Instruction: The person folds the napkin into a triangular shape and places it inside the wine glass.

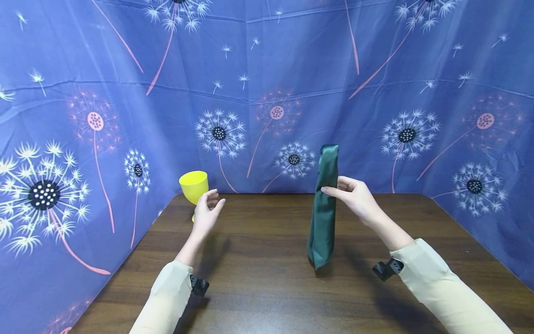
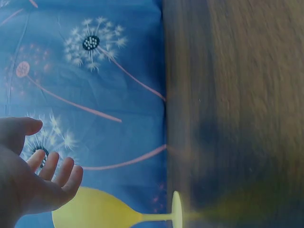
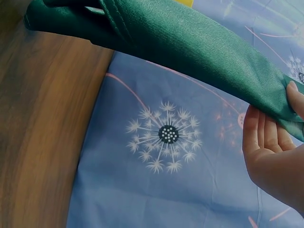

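My right hand [image 1: 354, 197] pinches a folded dark green satin cloth [image 1: 323, 218] between thumb and fingers, a little above its middle. The cloth stands upright as a long narrow strip, its lower end close to the table. A stitched edge shows on the cloth [image 3: 190, 45] in the right wrist view. At the back left is a yellow plastic goblet [image 1: 193, 183], upright on its foot. My left hand [image 1: 207, 211] is in front of the goblet and hides part of its stem and foot. Its fingers are loosely bent and hold nothing; the left wrist view shows the palm.
A brown wooden table [image 1: 267, 297] spreads below both hands. Behind it and along its sides hangs a blue curtain [image 1: 267, 60] with dandelion prints. Small black devices [image 1: 388, 269] are strapped to both forearms, over pale sleeves.
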`<state>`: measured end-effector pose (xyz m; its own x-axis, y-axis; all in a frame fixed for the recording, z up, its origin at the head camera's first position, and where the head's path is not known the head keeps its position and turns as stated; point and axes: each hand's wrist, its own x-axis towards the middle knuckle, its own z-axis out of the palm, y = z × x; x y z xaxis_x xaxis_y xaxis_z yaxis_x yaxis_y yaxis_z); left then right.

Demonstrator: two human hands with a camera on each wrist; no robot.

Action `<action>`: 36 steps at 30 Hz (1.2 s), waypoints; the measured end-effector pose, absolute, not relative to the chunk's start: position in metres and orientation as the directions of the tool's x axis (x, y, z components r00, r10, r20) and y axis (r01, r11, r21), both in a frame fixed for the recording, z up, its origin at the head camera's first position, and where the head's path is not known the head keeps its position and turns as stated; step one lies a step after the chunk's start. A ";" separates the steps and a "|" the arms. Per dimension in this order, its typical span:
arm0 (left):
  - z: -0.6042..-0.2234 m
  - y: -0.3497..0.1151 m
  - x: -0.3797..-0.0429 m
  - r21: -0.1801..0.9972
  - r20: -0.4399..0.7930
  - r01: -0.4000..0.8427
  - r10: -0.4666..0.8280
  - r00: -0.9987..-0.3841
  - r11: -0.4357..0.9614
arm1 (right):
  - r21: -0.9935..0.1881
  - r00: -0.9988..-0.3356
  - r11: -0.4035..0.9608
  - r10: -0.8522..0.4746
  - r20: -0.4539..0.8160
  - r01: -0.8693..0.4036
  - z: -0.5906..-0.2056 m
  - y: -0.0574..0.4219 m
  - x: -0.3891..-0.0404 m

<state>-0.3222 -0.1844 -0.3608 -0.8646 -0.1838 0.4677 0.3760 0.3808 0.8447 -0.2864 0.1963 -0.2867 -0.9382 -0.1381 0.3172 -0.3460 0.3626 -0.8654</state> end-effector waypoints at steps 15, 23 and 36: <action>-0.372 -0.217 -0.331 0.852 0.459 0.308 -0.320 -0.829 0.424 | -0.859 -0.924 0.341 -0.157 0.349 -0.382 -0.288 0.205 -0.287; -0.377 -0.232 -0.343 0.854 0.469 0.297 -0.385 -0.795 0.428 | -0.863 -0.930 0.346 -0.141 0.341 -0.369 -0.288 0.209 -0.286; -0.375 -0.257 -0.362 0.873 0.388 0.202 -0.381 -0.839 0.444 | -0.844 -0.930 0.390 -0.132 0.343 -0.367 -0.286 0.215 -0.285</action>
